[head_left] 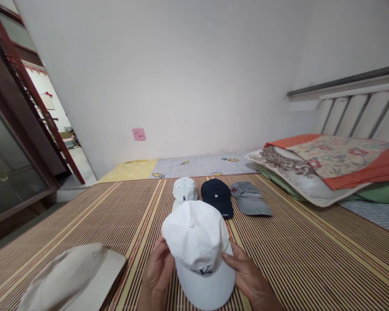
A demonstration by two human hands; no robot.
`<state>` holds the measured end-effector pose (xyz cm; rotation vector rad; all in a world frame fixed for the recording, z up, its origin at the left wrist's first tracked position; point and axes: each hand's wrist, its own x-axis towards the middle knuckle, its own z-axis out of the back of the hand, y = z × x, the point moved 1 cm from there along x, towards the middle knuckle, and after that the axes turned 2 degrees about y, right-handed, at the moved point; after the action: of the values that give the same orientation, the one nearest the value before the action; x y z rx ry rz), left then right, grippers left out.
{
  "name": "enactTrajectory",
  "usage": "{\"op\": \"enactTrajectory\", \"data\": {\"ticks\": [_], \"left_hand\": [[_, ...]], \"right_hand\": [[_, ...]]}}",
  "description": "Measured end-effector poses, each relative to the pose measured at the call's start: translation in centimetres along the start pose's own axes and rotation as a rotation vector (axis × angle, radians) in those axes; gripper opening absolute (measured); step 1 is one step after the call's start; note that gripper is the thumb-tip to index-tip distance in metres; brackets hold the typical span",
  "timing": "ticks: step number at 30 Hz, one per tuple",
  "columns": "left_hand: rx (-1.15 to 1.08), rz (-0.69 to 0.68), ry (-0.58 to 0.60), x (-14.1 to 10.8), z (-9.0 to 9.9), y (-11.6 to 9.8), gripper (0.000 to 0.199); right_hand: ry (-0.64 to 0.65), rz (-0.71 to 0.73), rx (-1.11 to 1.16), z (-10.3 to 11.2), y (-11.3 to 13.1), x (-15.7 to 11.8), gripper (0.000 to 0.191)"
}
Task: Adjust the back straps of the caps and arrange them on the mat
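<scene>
Both hands grip the white cap (197,235) over the mat (311,263), brim toward the person: left hand (157,265) at the crown's side, right hand (248,272) thumb-up by the brim's edge. A light, even pinch should serve best; squeezing harder could crumple the soft-looking crown.

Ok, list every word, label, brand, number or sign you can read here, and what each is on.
Navy cap: possibly "LA", too small to be sure; pale brim mark unreadable.
Front white cap: dark lettering, too foreshortened to read.
Pink note: handwriting, too blurred to read.
Beige cap, gray cap, rear white cap: small marks, no readable letters.
</scene>
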<state>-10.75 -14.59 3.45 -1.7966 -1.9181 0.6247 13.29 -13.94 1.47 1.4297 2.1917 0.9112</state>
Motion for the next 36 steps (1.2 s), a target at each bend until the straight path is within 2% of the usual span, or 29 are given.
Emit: {"op": "enactTrajectory", "data": {"ticks": [3,6,10,15,19,21,24,27,29,33,36], "left_hand": [[0.026,-0.034,-0.037,-0.1,-0.1,-0.4,0.041],[0.03,-0.07,-0.058,-0.1,-0.1,-0.7,0.04],[0.092,-0.111,-0.09,-0.6,-1.0,-1.1,0.043],[0.21,-0.1,-0.158,-1.5,-2.4,-1.7,0.05],[0.367,-0.112,-0.226,-1.5,-2.3,-1.9,0.039],[0.446,-0.112,-0.219,-1.3,-1.9,-1.8,0.032],[0.554,-0.119,-0.141,-1.0,-1.7,-1.7,0.024],[0.691,-0.162,-0.06,-0.6,-1.7,-1.6,0.013],[0.85,-0.249,-0.033,-0.3,-1.7,-1.6,0.013],[1.123,-0.443,-0.057,0.3,-1.1,-1.4,0.015],[1.169,-0.452,-0.064,0.6,-0.2,-1.0,0.016]], "right_hand": [[0.027,0.036,-0.044,0.1,0.1,0.1,0.047],[0.06,0.079,-0.1,-0.3,0.4,0.2,0.047],[0.042,0.139,-0.245,-0.4,0.7,0.4,0.051],[-0.056,0.247,-0.556,0.5,0.3,0.8,0.032],[-0.146,0.299,-0.665,0.7,-0.1,0.8,0.016],[-0.152,0.305,-0.632,0.6,-0.2,0.8,0.015],[-0.167,0.346,-0.6,0.7,-0.2,1.0,0.015],[-0.22,0.42,-0.681,1.1,0.1,1.2,0.009],[-0.249,0.438,-0.762,1.4,0.3,1.2,0.005],[-0.301,0.427,-0.914,2.5,0.3,1.5,0.003],[-0.319,0.443,-0.968,3.4,0.2,1.8,0.011]]}}
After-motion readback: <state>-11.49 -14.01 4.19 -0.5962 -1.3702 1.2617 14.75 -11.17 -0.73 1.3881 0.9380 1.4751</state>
